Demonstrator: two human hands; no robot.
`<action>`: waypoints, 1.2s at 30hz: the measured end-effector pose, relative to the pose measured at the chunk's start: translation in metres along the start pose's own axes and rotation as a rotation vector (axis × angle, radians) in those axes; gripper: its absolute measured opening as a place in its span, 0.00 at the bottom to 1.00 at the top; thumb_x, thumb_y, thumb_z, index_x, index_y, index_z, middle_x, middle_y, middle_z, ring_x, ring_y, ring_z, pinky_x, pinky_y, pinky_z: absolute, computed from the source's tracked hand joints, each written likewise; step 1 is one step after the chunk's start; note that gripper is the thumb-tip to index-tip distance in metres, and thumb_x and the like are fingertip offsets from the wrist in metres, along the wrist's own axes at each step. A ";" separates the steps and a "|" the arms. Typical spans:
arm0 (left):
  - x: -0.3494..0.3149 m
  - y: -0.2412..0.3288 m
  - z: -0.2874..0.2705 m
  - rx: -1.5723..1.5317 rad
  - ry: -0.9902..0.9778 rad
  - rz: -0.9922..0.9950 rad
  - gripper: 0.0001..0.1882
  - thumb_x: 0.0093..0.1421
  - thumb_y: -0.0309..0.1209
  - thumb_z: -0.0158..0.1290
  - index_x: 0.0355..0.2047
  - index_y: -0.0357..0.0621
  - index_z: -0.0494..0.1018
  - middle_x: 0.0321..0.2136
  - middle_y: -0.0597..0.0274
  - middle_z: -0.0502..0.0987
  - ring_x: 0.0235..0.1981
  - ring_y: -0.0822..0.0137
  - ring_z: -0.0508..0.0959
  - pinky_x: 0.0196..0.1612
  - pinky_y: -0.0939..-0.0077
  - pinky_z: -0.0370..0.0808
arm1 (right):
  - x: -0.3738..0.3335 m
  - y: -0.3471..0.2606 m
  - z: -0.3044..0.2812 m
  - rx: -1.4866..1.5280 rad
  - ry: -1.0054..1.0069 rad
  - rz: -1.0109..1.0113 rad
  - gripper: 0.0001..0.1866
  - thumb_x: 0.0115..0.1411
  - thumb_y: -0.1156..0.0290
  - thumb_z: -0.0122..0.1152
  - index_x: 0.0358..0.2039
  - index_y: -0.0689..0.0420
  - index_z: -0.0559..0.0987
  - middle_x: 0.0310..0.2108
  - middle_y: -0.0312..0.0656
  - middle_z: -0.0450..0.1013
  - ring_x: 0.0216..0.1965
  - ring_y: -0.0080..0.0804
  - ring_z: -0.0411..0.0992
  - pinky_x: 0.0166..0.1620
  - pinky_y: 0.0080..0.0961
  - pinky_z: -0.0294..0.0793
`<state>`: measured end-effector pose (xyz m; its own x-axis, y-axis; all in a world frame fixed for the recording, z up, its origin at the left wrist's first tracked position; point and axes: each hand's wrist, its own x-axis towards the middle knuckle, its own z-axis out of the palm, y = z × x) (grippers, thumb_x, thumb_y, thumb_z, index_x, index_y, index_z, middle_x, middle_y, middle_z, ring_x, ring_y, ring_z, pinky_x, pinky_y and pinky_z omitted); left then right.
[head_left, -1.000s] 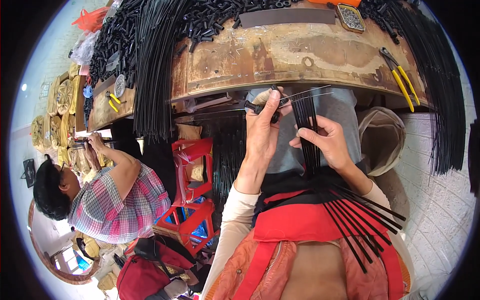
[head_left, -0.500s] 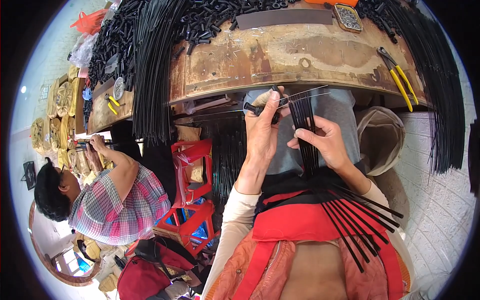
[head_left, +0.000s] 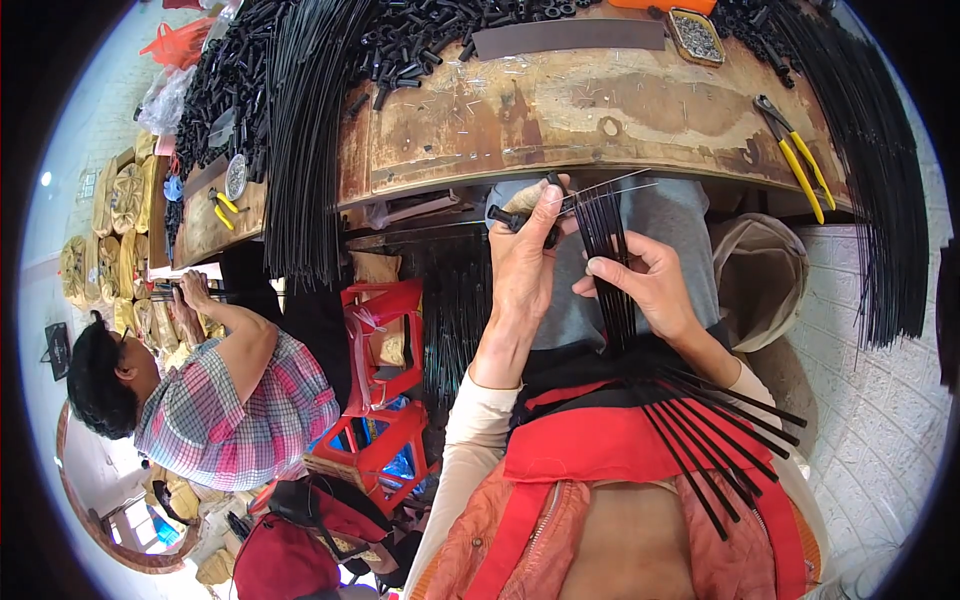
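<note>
My left hand [head_left: 522, 265] is closed around black plastic tube-shaped fittings [head_left: 505, 217]; its thumb presses on them near the table's front edge. Two thin metal wires [head_left: 630, 182] stick out to the right from this hand and cross the upper ends of a row of thin black rods [head_left: 604, 235], which look like umbrella ribs. My right hand [head_left: 645, 285] pinches the row between thumb and fingers, lower down. Below, the rods run to my lap, and their thicker black ends [head_left: 705, 450] fan out over my red apron [head_left: 570, 445]. Fingers partly hide the fittings.
On the wooden table [head_left: 480, 120] lie heaped black fittings [head_left: 410, 50], long black rod bundles [head_left: 305, 150], yellow-handled pliers [head_left: 797, 160] and a dish of small metal parts [head_left: 697, 35]. A co-worker [head_left: 235, 400] sits left, beyond red stools [head_left: 385, 350]. A fabric-lined bin [head_left: 762, 268] stands right.
Both hands keep their hold in nearly the same place. The wires and rod tops have shifted very slightly, and the fanned rod ends sit slightly further left.
</note>
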<state>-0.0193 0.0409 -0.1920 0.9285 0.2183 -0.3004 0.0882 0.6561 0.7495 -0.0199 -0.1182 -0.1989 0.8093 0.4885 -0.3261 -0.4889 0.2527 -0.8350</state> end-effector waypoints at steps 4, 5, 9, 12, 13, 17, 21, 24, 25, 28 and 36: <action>0.002 0.001 -0.004 -0.013 0.012 0.027 0.12 0.59 0.30 0.60 0.42 0.40 0.77 0.40 0.61 0.80 0.39 0.71 0.78 0.42 0.71 0.78 | -0.001 -0.002 0.004 -0.018 0.013 -0.001 0.09 0.61 0.74 0.61 0.40 0.64 0.75 0.33 0.40 0.75 0.32 0.33 0.79 0.37 0.25 0.80; 0.002 0.002 -0.005 0.009 0.013 0.013 0.12 0.59 0.30 0.60 0.42 0.40 0.77 0.39 0.62 0.80 0.40 0.72 0.78 0.43 0.72 0.78 | -0.001 -0.002 0.004 -0.019 0.015 -0.002 0.09 0.61 0.74 0.61 0.40 0.64 0.75 0.33 0.40 0.75 0.32 0.33 0.79 0.37 0.25 0.80; 0.002 0.000 -0.010 0.056 0.027 -0.027 0.12 0.60 0.30 0.60 0.42 0.40 0.77 0.39 0.62 0.80 0.41 0.72 0.77 0.45 0.73 0.76 | 0.000 -0.001 0.004 0.000 -0.003 0.009 0.10 0.61 0.73 0.61 0.41 0.64 0.75 0.32 0.40 0.74 0.32 0.32 0.79 0.36 0.25 0.81; -0.001 0.003 -0.010 -0.048 -0.024 -0.070 0.12 0.60 0.28 0.59 0.44 0.38 0.76 0.40 0.61 0.79 0.40 0.72 0.77 0.46 0.74 0.75 | -0.001 0.000 0.002 -0.006 -0.005 -0.006 0.10 0.62 0.73 0.61 0.41 0.64 0.75 0.32 0.40 0.74 0.32 0.32 0.79 0.37 0.25 0.81; -0.006 0.005 -0.007 -0.046 -0.031 -0.070 0.12 0.60 0.28 0.59 0.44 0.38 0.76 0.40 0.61 0.79 0.40 0.72 0.77 0.46 0.74 0.75 | -0.001 0.000 0.002 -0.011 -0.007 -0.014 0.11 0.62 0.73 0.61 0.42 0.64 0.75 0.32 0.40 0.74 0.32 0.32 0.79 0.37 0.25 0.80; -0.020 0.003 -0.007 -0.023 0.027 -0.059 0.15 0.59 0.22 0.57 0.47 0.36 0.75 0.40 0.59 0.79 0.39 0.72 0.78 0.45 0.75 0.75 | -0.003 -0.002 0.002 -0.044 -0.006 0.011 0.11 0.62 0.73 0.61 0.42 0.64 0.75 0.33 0.40 0.75 0.33 0.32 0.78 0.37 0.25 0.80; -0.020 0.003 -0.004 0.070 0.045 0.015 0.17 0.58 0.20 0.58 0.49 0.36 0.74 0.40 0.61 0.79 0.39 0.73 0.77 0.45 0.76 0.75 | -0.002 -0.009 0.003 -0.094 -0.048 -0.018 0.11 0.62 0.74 0.60 0.43 0.64 0.75 0.35 0.40 0.75 0.34 0.31 0.78 0.39 0.23 0.79; -0.023 0.005 -0.003 0.063 0.030 0.034 0.18 0.58 0.21 0.58 0.49 0.36 0.74 0.40 0.62 0.79 0.39 0.74 0.77 0.45 0.77 0.74 | 0.002 -0.014 0.004 -0.109 -0.040 -0.065 0.10 0.63 0.74 0.59 0.43 0.65 0.74 0.36 0.40 0.75 0.35 0.31 0.78 0.40 0.22 0.77; -0.023 0.005 -0.003 0.057 0.021 0.039 0.18 0.58 0.21 0.58 0.49 0.37 0.74 0.40 0.62 0.79 0.39 0.74 0.77 0.45 0.78 0.74 | 0.003 -0.013 0.004 -0.116 -0.035 -0.090 0.10 0.63 0.74 0.58 0.43 0.65 0.74 0.36 0.40 0.75 0.36 0.31 0.78 0.40 0.22 0.77; -0.023 0.008 -0.003 0.029 -0.007 0.000 0.17 0.59 0.23 0.58 0.50 0.37 0.74 0.41 0.63 0.79 0.38 0.75 0.77 0.44 0.80 0.73 | 0.000 -0.015 0.005 -0.098 -0.049 -0.075 0.11 0.63 0.74 0.58 0.44 0.65 0.75 0.37 0.40 0.75 0.36 0.31 0.78 0.40 0.22 0.76; -0.022 0.013 -0.008 -0.039 -0.134 -0.125 0.17 0.60 0.25 0.58 0.50 0.38 0.74 0.40 0.64 0.79 0.38 0.75 0.77 0.45 0.81 0.73 | 0.001 -0.019 -0.003 -0.038 -0.136 -0.006 0.12 0.64 0.73 0.57 0.45 0.64 0.75 0.37 0.39 0.76 0.34 0.29 0.78 0.40 0.22 0.76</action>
<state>-0.0418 0.0511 -0.1803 0.9510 0.0368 -0.3069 0.1946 0.7002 0.6869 -0.0089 -0.1246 -0.1850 0.7593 0.5964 -0.2603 -0.4697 0.2254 -0.8536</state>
